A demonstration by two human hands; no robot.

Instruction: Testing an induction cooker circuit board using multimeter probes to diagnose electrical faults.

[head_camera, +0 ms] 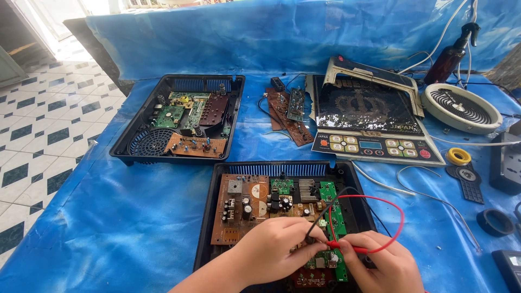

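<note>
The person's left hand [274,247] is closed around a black probe [310,236], pinching it between fingers and thumb with its tip down on the circuit boards. The right hand [382,263] grips a red probe [347,247] the same way, its point pressed close beside the black one, the two hands almost touching. A red wire [393,209] loops up and round from the right hand, and a black wire [334,203] arcs over the boards next to it.

Both probes sit on the boards inside an open black plastic case [214,217] at the near edge of the table, on the green board [331,203] at its right side; a brown board [239,209] fills the left.

A second open case [130,135] with its own boards lies further back on the left. On the right lie a glass cooker top [369,116] with its button panel, a round heating coil [461,106], a yellow tape roll [458,156] and a brown spray bottle [450,57]. Loose boards [287,111] rest between them. A blue sheet [135,217] covers the table.
</note>
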